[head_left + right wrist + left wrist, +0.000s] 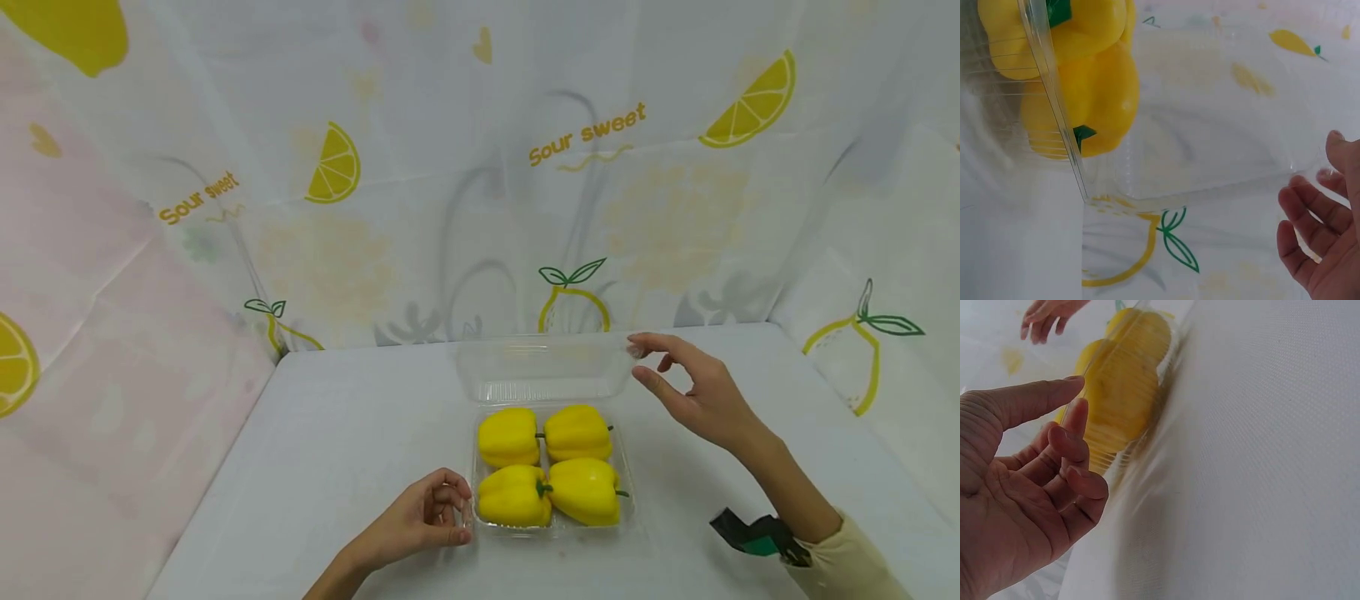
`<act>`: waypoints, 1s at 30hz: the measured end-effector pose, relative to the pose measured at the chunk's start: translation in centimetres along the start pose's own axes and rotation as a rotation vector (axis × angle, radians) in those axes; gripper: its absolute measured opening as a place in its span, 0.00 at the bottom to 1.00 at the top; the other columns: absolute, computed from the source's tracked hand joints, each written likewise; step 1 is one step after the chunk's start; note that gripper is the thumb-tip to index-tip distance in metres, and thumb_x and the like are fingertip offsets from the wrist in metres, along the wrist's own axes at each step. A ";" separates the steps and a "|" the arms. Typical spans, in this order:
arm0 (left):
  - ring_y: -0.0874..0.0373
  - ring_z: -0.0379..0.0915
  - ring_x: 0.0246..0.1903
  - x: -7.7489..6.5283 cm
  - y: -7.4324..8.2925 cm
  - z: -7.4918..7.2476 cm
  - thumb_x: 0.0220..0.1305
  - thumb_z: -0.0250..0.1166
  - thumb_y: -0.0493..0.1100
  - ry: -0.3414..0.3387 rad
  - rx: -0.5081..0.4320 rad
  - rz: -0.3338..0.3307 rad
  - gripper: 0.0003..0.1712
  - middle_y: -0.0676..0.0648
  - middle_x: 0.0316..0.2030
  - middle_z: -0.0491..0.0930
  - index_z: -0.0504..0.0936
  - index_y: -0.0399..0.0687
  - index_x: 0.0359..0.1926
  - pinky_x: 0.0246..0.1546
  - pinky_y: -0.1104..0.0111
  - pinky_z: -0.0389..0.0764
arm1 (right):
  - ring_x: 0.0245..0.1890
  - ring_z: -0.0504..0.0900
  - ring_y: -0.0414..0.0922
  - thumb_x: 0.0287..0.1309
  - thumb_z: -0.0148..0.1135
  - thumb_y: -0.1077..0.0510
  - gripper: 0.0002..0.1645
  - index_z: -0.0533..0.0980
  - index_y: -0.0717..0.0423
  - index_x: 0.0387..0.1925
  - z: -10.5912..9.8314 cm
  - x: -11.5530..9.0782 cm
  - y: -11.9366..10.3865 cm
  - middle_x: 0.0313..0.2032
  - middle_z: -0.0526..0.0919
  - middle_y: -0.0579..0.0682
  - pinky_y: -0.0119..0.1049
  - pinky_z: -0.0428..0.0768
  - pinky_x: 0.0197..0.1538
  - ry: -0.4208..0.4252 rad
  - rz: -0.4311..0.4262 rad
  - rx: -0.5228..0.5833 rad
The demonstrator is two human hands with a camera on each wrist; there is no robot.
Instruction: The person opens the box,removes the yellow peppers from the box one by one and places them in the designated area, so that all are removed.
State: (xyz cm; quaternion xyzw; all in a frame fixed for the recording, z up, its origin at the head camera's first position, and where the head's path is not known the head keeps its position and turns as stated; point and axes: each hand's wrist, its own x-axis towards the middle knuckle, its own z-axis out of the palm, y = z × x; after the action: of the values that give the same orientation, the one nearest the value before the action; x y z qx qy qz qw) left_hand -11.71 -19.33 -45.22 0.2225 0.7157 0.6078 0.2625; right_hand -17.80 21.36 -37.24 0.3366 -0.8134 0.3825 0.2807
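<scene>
A clear plastic clamshell container (553,532) sits on the white table with its hinged lid (551,390) raised at the back. Several yellow bell peppers (510,437) with green stems lie inside in two rows. At the container's left side, my left hand (427,512) pinches the rim between thumb and fingers; the left wrist view shows the peppers (1119,394) through the ribbed wall. My right hand (697,392) is at the lid's right edge, thumb and curled fingers about its corner. In the right wrist view the transparent lid (1210,125) reaches toward the fingertips.
Behind the table hangs a pale curtain (420,125) printed with lemons and lettering. White tabletop (337,433) extends to both sides of the container. A black and green strap (757,533) is at the right wrist, beside a cream sleeve (847,562).
</scene>
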 end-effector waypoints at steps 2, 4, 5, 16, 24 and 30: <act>0.64 0.69 0.28 0.0 0.1 0.0 0.59 0.72 0.36 0.004 0.002 -0.004 0.26 0.42 0.38 0.78 0.69 0.32 0.54 0.29 0.78 0.72 | 0.46 0.76 0.36 0.47 0.72 0.74 0.40 0.71 0.61 0.63 0.3 0.2 0.4 0.48 0.82 0.52 0.25 0.75 0.44 -0.005 0.016 0.001; 0.64 0.69 0.28 0.0 0.1 0.0 0.59 0.72 0.35 0.009 0.006 -0.011 0.26 0.43 0.38 0.78 0.69 0.33 0.53 0.30 0.78 0.72 | 0.49 0.76 0.36 0.45 0.72 0.76 0.47 0.65 0.60 0.68 0.6 0.3 0.8 0.50 0.80 0.53 0.26 0.76 0.45 -0.021 0.048 0.012; 0.64 0.69 0.28 0.1 0.1 0.0 0.59 0.72 0.35 0.011 0.006 -0.015 0.26 0.43 0.38 0.78 0.69 0.33 0.53 0.30 0.78 0.72 | 0.49 0.76 0.36 0.44 0.72 0.76 0.50 0.63 0.59 0.70 0.8 0.3 1.0 0.52 0.80 0.54 0.27 0.77 0.45 -0.031 0.067 0.020; 0.63 0.69 0.29 0.2 0.0 0.0 0.59 0.72 0.36 0.008 -0.010 -0.029 0.26 0.42 0.38 0.79 0.69 0.33 0.54 0.29 0.77 0.72 | 0.57 0.77 0.52 0.60 0.68 0.62 0.53 0.47 0.42 0.78 2.6 -0.5 2.9 0.71 0.61 0.55 0.41 0.82 0.46 -0.223 0.259 0.080; 0.63 0.70 0.29 0.2 -0.1 0.0 0.59 0.72 0.36 -0.007 -0.025 -0.018 0.27 0.42 0.38 0.79 0.68 0.31 0.54 0.31 0.77 0.72 | 0.58 0.76 0.59 0.64 0.66 0.56 0.49 0.49 0.52 0.77 4.0 -1.6 3.9 0.73 0.55 0.62 0.46 0.82 0.46 -0.316 0.318 0.086; 0.63 0.70 0.29 0.1 -0.1 0.0 0.59 0.71 0.35 0.000 -0.024 -0.023 0.27 0.42 0.38 0.79 0.68 0.31 0.54 0.31 0.77 0.73 | 0.59 0.75 0.60 0.67 0.63 0.51 0.46 0.50 0.61 0.75 4.7 -1.9 4.2 0.73 0.53 0.65 0.45 0.82 0.48 -0.394 0.392 0.095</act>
State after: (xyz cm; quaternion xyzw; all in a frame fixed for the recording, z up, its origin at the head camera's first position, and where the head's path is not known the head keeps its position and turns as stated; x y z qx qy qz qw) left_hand -11.85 -19.28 -45.35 0.2112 0.7110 0.6131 0.2720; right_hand -20.81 20.24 -42.97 0.2535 -0.8829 0.3947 0.0218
